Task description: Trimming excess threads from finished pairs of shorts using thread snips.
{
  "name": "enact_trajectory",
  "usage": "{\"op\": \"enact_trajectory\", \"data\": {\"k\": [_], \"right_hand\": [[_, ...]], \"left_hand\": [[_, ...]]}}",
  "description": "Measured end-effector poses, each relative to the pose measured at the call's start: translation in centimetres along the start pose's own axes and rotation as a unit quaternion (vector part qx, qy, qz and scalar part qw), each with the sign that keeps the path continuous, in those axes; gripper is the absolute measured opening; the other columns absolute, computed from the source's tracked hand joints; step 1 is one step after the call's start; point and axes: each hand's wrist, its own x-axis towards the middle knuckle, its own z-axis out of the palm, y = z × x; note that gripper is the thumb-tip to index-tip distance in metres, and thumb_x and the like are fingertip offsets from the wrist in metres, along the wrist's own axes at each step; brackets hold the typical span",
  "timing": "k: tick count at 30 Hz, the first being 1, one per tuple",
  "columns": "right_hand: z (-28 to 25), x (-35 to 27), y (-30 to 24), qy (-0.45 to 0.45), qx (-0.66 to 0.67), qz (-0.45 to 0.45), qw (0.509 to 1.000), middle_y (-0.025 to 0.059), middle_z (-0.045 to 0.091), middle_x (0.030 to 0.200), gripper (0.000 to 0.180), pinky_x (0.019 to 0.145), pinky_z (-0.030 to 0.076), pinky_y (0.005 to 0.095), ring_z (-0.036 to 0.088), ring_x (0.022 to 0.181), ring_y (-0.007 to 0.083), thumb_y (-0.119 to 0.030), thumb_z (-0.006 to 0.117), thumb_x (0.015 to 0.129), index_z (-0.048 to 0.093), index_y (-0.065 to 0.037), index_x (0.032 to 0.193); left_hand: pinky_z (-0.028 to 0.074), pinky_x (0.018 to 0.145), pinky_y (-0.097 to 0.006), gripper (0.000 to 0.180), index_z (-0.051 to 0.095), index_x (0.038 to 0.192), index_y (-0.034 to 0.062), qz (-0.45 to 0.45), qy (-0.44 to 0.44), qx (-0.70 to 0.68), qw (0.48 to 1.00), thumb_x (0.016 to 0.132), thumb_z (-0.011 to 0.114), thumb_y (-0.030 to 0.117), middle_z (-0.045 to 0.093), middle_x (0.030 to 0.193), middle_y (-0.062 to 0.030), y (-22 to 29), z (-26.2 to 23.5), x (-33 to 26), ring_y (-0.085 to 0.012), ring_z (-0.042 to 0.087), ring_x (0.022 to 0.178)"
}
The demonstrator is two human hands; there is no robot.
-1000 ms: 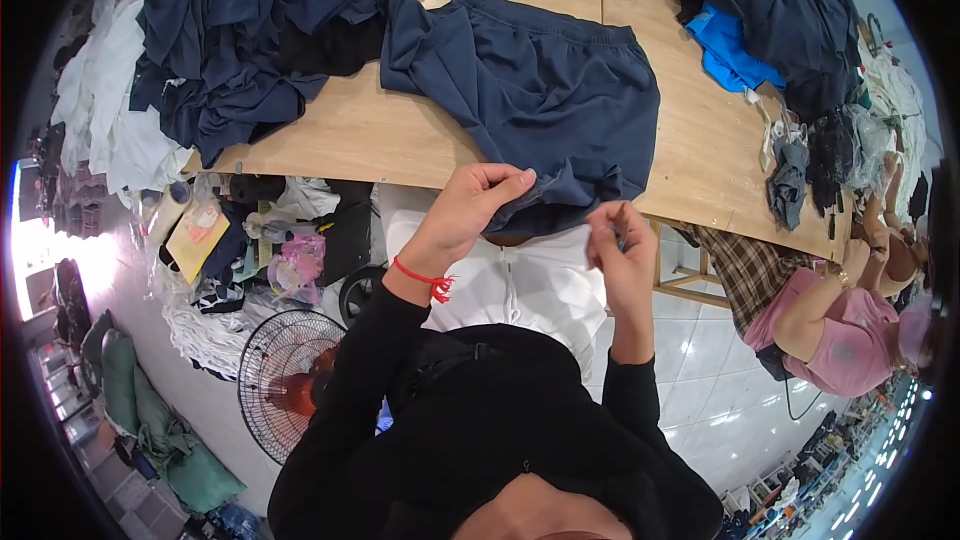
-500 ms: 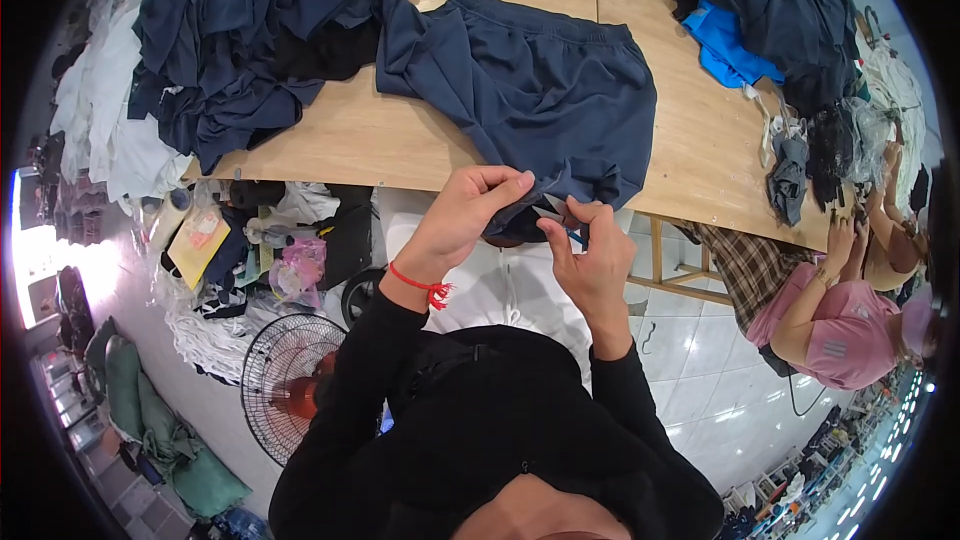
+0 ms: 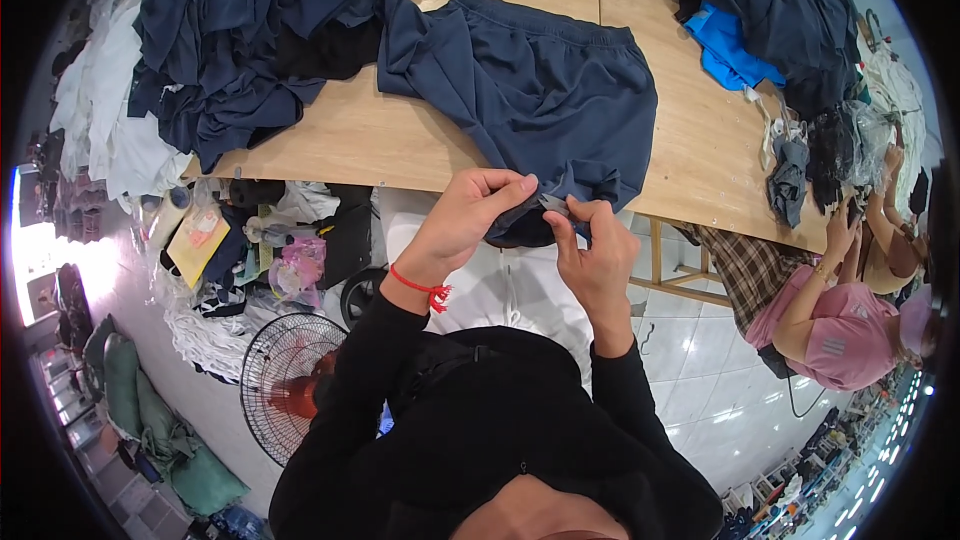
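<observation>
Navy elastic-waist shorts point(image 3: 560, 80) lie across the table's near edge, waistband away from me and a leg hem bunched toward me. My left hand point(image 3: 470, 215) pinches the hem fabric between thumb and fingers. My right hand point(image 3: 600, 250) is closed around small thread snips point(image 3: 553, 203), most of them hidden in the palm. Their pointed metal blades show past the thumb, right at the hem beside my left fingertips. The blades look nearly together.
A heap of dark navy garments point(image 3: 230, 30) covers the table's far left, another pile point(image 3: 770, 10) with a blue cloth point(image 3: 735, 50) the far right. A standing fan point(image 3: 295, 385) is at my lower left. Someone in a pink shirt point(image 3: 850, 335) works at the right.
The snips' blades, spread apart before, have come closer together and nearer the hem. My right hand has shifted slightly; my left keeps its pinch in place.
</observation>
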Motion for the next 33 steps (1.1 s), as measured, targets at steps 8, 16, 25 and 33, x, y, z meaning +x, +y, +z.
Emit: {"op": "enact_trajectory", "data": {"k": [8, 16, 25, 33], "right_hand": [[0.3, 0.1, 0.4, 0.033, 0.002, -0.024, 0.999, 0.0094, 0.075, 0.081, 0.029, 0.055, 0.051, 0.0331, 0.070, 0.064, 0.0253, -0.022, 0.091, 0.089, 0.070, -0.003, 0.093], [0.6, -0.8, 2.6, 0.076, 0.134, 0.124, 0.980, 0.0108, 0.075, 0.086, 0.028, 0.068, 0.054, 0.0282, 0.070, 0.073, 0.0173, -0.019, 0.088, 0.095, 0.070, 0.002, 0.103], [-0.8, -3.1, 2.4, 0.046, 0.111, 0.134, 0.984, 0.0131, 0.077, 0.087, 0.028, 0.068, 0.054, 0.0286, 0.071, 0.070, 0.0185, -0.018, 0.086, 0.096, 0.068, 0.001, 0.107], [0.0, -3.3, 0.7, 0.040, 0.146, 0.149, 0.977, 0.0137, 0.077, 0.087, 0.026, 0.066, 0.054, 0.0282, 0.072, 0.070, 0.0179, -0.019, 0.085, 0.097, 0.068, 0.000, 0.103]], "left_hand": [[0.052, 0.075, -0.022, 0.025, 0.081, 0.109, 0.0002, 0.003, -0.001, -0.003, 1.000, 0.107, 0.073, 0.024, 0.078, 0.098, 0.0004, -0.2, 0.2, 0.1, -0.0036, 0.066, 0.082], [0.056, 0.083, -0.025, 0.019, 0.074, 0.119, 0.0064, -0.044, -0.018, -0.090, 0.995, 0.110, 0.069, 0.022, 0.074, 0.105, 0.0027, -0.3, 0.1, 0.2, -0.0058, 0.069, 0.089], [0.061, 0.086, -0.032, 0.013, 0.065, 0.122, 0.0134, 0.015, 0.001, -0.129, 0.992, 0.114, 0.061, 0.023, 0.072, 0.113, 0.0030, -0.8, 0.3, 0.7, -0.0115, 0.071, 0.099], [0.063, 0.084, -0.035, 0.014, 0.057, 0.126, 0.0155, 0.040, 0.019, -0.139, 0.989, 0.117, 0.054, 0.026, 0.073, 0.115, 0.0014, -0.9, 0.9, 0.6, -0.0162, 0.073, 0.099]]}}
